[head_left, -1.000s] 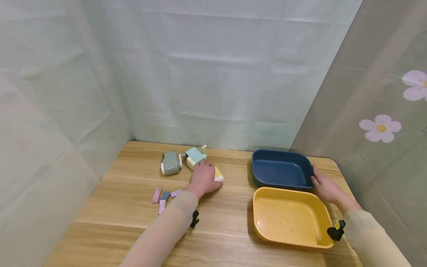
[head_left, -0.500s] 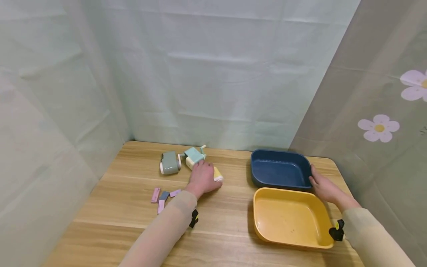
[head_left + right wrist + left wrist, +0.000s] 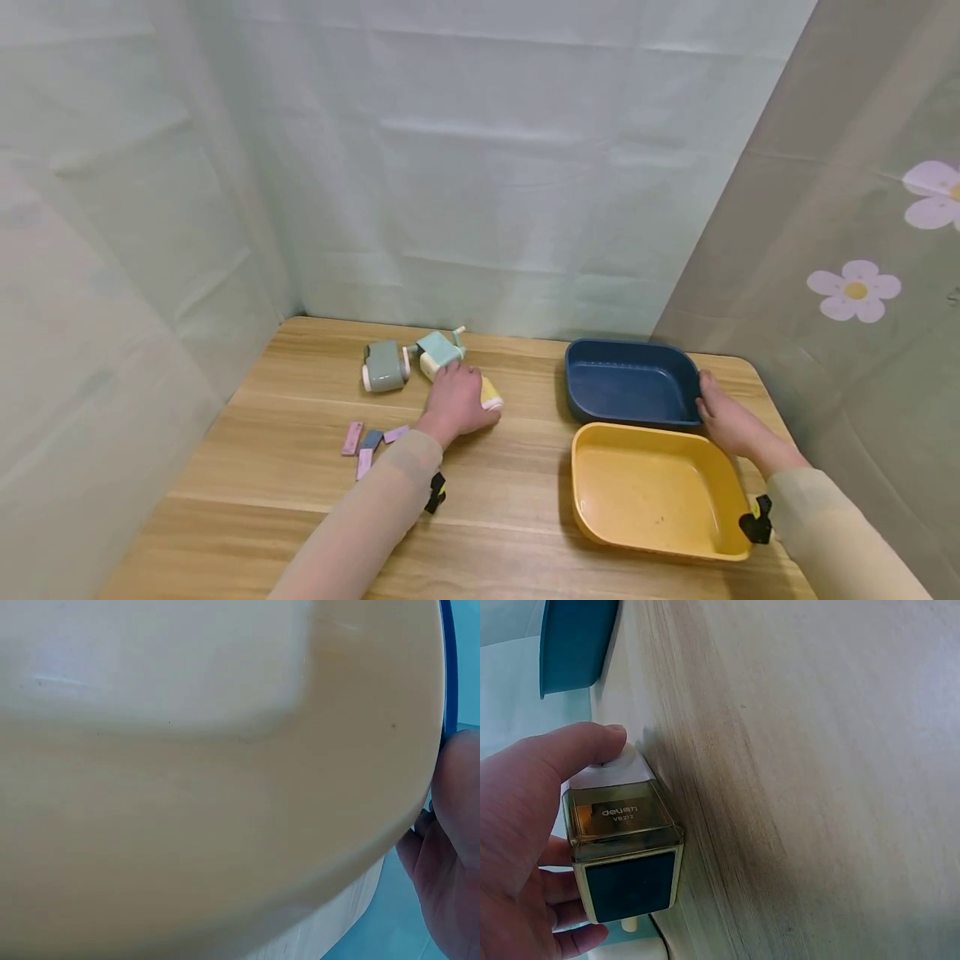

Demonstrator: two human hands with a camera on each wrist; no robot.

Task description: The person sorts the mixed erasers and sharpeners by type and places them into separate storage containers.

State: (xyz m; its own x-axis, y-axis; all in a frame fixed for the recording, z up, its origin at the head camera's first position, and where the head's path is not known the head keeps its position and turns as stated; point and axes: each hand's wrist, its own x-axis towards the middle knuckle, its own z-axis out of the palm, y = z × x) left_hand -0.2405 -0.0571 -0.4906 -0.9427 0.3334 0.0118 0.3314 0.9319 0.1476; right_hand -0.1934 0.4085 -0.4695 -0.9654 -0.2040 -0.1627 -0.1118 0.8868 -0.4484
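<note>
My left hand [image 3: 456, 402] grips a yellow-and-white pencil sharpener [image 3: 491, 393] on the table. In the left wrist view, its smoky clear drawer and dark square panel face the camera, with the thumb at one end and fingers curled along the side. Just behind the hand stands a teal-and-cream pencil sharpener [image 3: 440, 350] with a crank. A grey-green object with white ends [image 3: 385, 367], seemingly another sharpener, lies to its left. My right hand [image 3: 731, 423] rests against the right end of the navy bin [image 3: 633, 415]; some fingertips are hidden.
A yellow bin [image 3: 652, 483] stands in front of the navy one, its rim close to my right wrist. Several small pink, lilac and grey-blue blocks [image 3: 365, 463] lie left of my left forearm. Pale curtains [image 3: 480, 208] hang behind the wooden table [image 3: 247, 483].
</note>
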